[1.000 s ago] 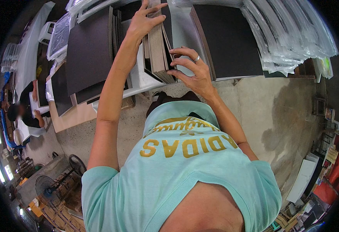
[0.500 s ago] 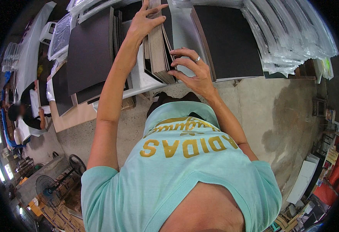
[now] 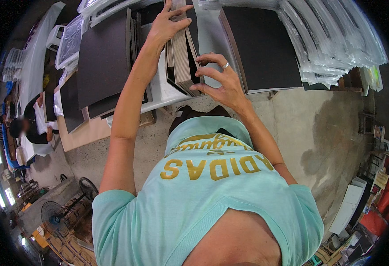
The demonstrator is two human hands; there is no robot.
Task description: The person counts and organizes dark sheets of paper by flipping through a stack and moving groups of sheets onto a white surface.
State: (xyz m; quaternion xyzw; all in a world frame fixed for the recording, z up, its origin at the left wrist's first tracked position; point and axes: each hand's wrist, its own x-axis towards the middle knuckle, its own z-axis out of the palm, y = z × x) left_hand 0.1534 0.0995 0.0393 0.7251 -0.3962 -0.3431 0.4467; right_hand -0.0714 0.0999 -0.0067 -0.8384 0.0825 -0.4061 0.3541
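Note:
A row of thin boards [image 3: 180, 57] with grey-brown edges and dark faces stands upright at the table's near edge. My left hand [image 3: 167, 27] reaches over its far part, with the thumb and fingers spread across the top edges, keeping hold of the row. At the near right end, my right hand [image 3: 223, 82], with a ring on one finger, has its fingers curled against the outermost board. Its thumb presses at the near end of that board. A narrow dark gap separates some boards beside these fingers.
A stack of black boards [image 3: 265, 48] lies right of my hands, with plastic-wrapped packs [image 3: 332, 37] beyond it. More black boards [image 3: 103, 57] lie left on the white table [image 3: 157, 86]. A co-worker [image 3: 37, 122] is at far left. A fan [image 3: 57, 218] stands at lower left.
My right thumb has slid slightly left and toward me, and its fingers have shifted on the outer board. My left hand stays put. The co-worker's hands have moved a little.

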